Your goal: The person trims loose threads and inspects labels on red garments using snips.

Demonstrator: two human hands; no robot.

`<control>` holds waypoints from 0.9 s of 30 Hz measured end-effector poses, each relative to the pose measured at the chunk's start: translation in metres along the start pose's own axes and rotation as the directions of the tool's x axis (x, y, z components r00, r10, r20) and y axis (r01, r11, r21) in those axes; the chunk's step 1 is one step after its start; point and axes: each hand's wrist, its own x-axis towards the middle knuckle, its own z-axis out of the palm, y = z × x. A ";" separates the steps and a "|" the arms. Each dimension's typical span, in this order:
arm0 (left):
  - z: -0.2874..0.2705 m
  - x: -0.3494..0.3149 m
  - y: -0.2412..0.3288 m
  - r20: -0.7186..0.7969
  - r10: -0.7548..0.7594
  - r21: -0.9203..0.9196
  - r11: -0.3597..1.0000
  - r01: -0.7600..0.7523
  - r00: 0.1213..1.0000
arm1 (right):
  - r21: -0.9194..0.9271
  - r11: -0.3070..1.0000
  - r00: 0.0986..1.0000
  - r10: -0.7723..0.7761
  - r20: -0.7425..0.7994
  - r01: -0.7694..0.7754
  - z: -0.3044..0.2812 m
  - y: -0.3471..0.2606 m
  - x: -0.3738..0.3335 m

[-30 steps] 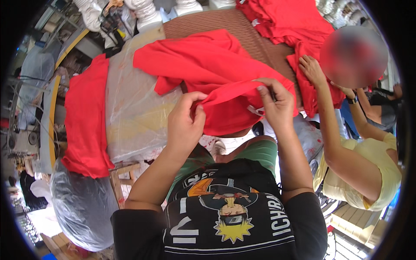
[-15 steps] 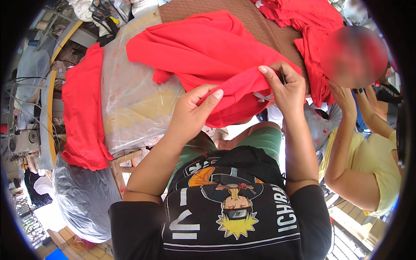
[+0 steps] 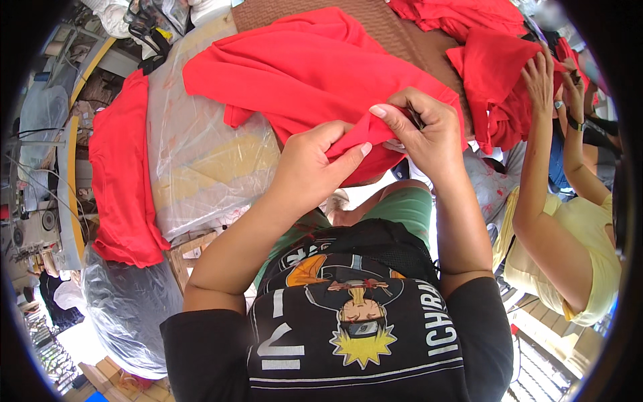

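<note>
A red garment (image 3: pixel 301 67) lies spread over the table, its near edge lifted toward me. My left hand (image 3: pixel 315 161) pinches a fold of that edge between thumb and fingers. Close beside it, my right hand (image 3: pixel 429 130) grips the same edge with its thumb on top. Something small and dark (image 3: pixel 416 119) shows inside the curled right fingers, mostly hidden; I cannot make out its kind. Between the two hands the cloth is bunched into a narrow strip.
Clear plastic sheeting (image 3: pixel 201 161) covers the table's left part, with another red garment (image 3: pixel 120 174) along its left edge. A brown textured cover (image 3: pixel 429 50) lies beyond. At right, a co-worker's hands (image 3: pixel 539 80) hold red cloth (image 3: pixel 495 74). A plastic-wrapped bundle (image 3: pixel 127 315) stands lower left.
My hands have come closer together, the right one moving left and the left one right, bunching the garment's edge. The co-worker's hands have risen with red cloth.
</note>
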 end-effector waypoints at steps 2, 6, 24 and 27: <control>0.000 -0.003 0.003 0.045 -0.121 -0.272 0.954 0.128 0.992 | -0.128 0.992 1.000 0.024 0.013 -0.022 -0.006 -0.004 0.005; -0.002 -0.006 0.008 0.100 -0.235 -0.683 0.690 0.238 0.967 | -0.485 0.874 0.998 -0.047 -0.048 0.018 -0.015 -0.003 0.005; -0.010 -0.016 -0.005 0.009 -0.208 -0.718 0.680 0.151 0.978 | -0.162 0.968 0.972 -0.168 0.162 0.194 -0.012 -0.038 -0.042; -0.008 -0.018 0.004 0.037 -0.185 -0.750 0.644 0.149 0.982 | -0.178 0.966 0.969 -0.154 0.193 0.189 -0.012 -0.038 -0.042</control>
